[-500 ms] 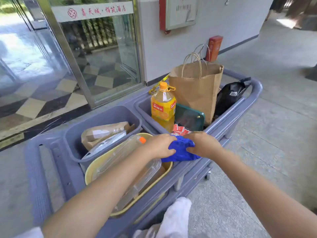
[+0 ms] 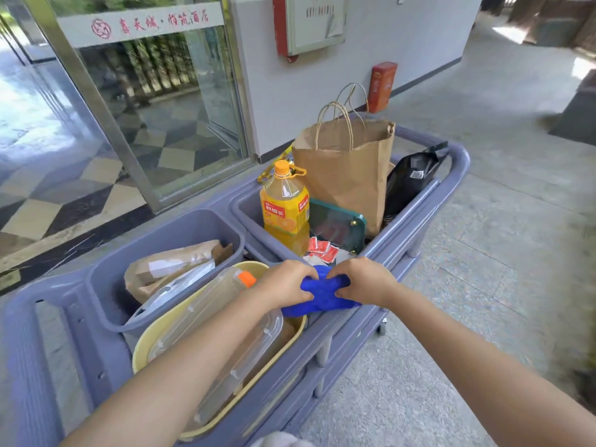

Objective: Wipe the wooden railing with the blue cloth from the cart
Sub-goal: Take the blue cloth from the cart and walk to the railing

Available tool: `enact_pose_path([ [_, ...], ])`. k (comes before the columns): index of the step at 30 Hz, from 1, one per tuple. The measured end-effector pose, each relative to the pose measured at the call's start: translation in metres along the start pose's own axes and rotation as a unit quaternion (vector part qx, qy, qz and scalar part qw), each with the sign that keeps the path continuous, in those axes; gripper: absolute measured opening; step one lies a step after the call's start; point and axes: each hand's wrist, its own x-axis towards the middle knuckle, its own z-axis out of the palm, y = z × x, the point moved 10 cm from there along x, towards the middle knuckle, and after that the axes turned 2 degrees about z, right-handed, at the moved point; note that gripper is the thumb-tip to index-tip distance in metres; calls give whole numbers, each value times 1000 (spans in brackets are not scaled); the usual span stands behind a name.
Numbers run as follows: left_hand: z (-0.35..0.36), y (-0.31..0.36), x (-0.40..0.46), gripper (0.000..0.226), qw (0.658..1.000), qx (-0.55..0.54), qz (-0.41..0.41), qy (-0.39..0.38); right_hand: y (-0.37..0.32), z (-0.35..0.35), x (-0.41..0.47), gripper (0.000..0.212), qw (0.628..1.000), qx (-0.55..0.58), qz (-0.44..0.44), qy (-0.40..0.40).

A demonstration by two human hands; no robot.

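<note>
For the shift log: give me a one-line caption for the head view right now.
Left hand and right hand gripping the bunched blue cloth over the grey cart's rim.

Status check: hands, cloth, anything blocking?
Left hand and right hand both gripping blue cloth over cart rim. Railing not in view. Nothing blocking.

upper left of my view, a glass door (image 2: 151, 101) in a metal frame carries a white strip with red characters; its panes reflect a checkered floor (image 2: 96, 175). upper middle, a pale wall (image 2: 412, 33) holds a red-edged cabinet (image 2: 311, 24), with a red box (image 2: 382, 86) at its foot. right side, a grey speckled floor (image 2: 503, 246) runs back to bright sunlight at the top right corner.
</note>
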Motion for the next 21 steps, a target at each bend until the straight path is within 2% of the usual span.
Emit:
enact_pose_path([
  [4,-27,25,5,23,998,-45,33,-12,6,-37,-16,23,998,57,3,15],
  [11,-74,108,28,19,990,-54,129,-32,29,-121,-73,20,997,42,30,57],
  [15,-69,187,46,19,974,-63,214,-45,75,-156,-144,21,983,60,124,123],
  [21,-23,335,51,17,934,-83,331,-105,144,-172,-295,16,926,88,289,228],
])
